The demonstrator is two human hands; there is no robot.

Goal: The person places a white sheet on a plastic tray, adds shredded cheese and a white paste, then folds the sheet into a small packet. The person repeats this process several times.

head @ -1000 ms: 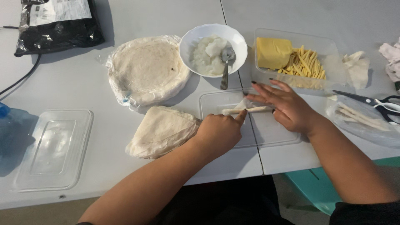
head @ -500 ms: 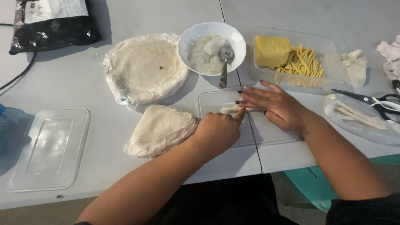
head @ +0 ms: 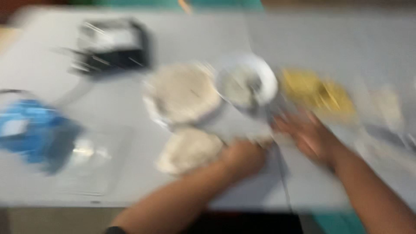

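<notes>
The pale grey tabletop (head: 182,39) carries a round stack of flat wrappers (head: 184,93) and a white bowl (head: 248,81). My left hand (head: 242,158) sits beside a folded wrapper (head: 187,149); my right hand (head: 310,136) lies near. Blur hides both grips.

Looking like a food-preparation spot, home or small kitchen, though badly blurred: pale grey table (head: 182,39) holding round flatbreads (head: 184,93) at centre, white bowl (head: 248,80) beyond, yellow food (head: 314,93) lying right, clear lid (head: 93,160) sitting near left.
</notes>
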